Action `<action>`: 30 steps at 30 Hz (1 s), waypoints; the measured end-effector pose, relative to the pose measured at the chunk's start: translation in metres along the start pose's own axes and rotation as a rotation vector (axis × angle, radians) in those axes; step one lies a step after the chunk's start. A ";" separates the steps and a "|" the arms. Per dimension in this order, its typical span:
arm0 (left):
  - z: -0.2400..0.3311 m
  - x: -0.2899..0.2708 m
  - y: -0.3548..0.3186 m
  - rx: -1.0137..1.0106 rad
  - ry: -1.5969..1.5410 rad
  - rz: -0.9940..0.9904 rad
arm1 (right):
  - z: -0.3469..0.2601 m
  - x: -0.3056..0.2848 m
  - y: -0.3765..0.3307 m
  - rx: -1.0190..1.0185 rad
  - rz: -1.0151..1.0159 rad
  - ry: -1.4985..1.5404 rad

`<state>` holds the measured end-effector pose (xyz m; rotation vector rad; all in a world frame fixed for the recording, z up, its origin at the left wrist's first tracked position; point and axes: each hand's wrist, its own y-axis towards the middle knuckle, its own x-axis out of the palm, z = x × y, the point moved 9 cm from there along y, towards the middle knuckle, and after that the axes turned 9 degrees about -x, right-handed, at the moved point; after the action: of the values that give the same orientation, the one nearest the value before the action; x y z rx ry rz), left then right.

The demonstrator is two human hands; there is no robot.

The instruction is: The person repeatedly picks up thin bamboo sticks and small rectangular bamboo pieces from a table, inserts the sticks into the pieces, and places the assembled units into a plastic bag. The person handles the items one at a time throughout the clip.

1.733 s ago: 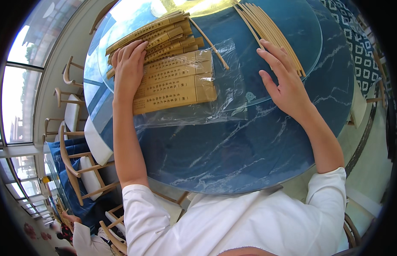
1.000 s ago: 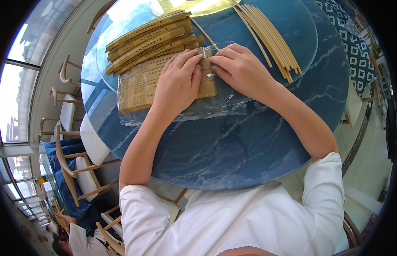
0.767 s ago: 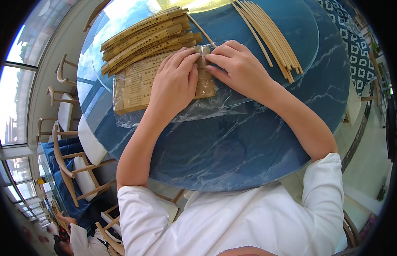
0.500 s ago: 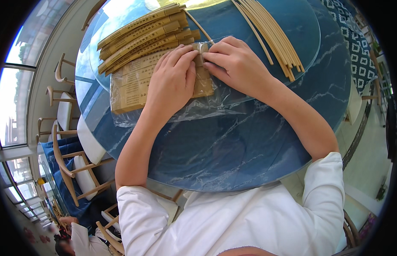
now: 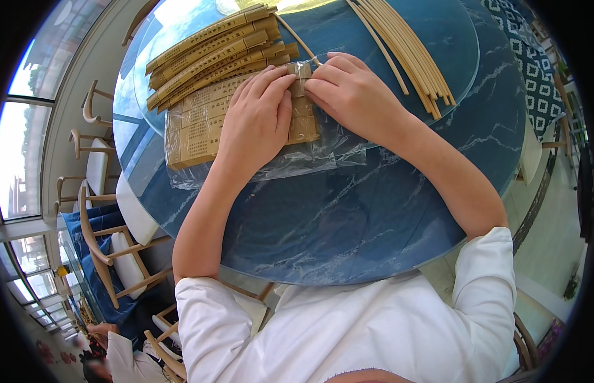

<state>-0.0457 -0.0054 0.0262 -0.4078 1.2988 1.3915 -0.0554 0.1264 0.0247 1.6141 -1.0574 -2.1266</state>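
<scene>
A stack of flat brown paper chopstick sleeves [image 5: 193,131] lies in a clear plastic bag [image 5: 290,167] on the blue table. My left hand [image 5: 258,105] rests across the bagged sleeves, fingers stretched toward their right ends and thumb alongside. Close to those fingertips, my right hand [image 5: 356,94] has its thumb and fingers pressed together at the sleeves' right end. What they pinch is hidden. One loose wooden chopstick [image 5: 297,37] slants down to the right fingers. Several filled-looking sleeves [image 5: 214,54] lie overlapped beyond the left hand.
Several bare wooden chopsticks [image 5: 412,54] lie in a bundle to the right on a raised round glass disc [image 5: 460,38]. The marble-patterned tabletop [image 5: 335,223] curves in front of me. Wooden chairs [image 5: 121,255] stand at the left; another person [image 5: 121,357] sits at lower left.
My right fingers have shifted slightly and drawn closer together by the sleeves' end. The left hand and the bagged stack stay nearly where they were.
</scene>
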 end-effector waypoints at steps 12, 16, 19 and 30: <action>-0.001 -0.001 0.000 -0.004 -0.003 0.003 | 0.004 -0.002 0.000 -0.015 -0.026 0.039; -0.003 -0.001 0.000 -0.014 -0.012 -0.001 | 0.011 -0.011 0.000 0.050 0.042 0.049; -0.001 0.001 0.000 -0.016 -0.019 -0.019 | 0.023 -0.021 -0.003 0.116 0.091 0.059; -0.002 0.000 0.018 -0.142 -0.171 -0.074 | 0.063 -0.090 0.004 0.361 0.306 0.163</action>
<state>-0.0620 -0.0026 0.0342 -0.4185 1.0400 1.4288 -0.0829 0.2017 0.0992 1.6111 -1.5845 -1.6478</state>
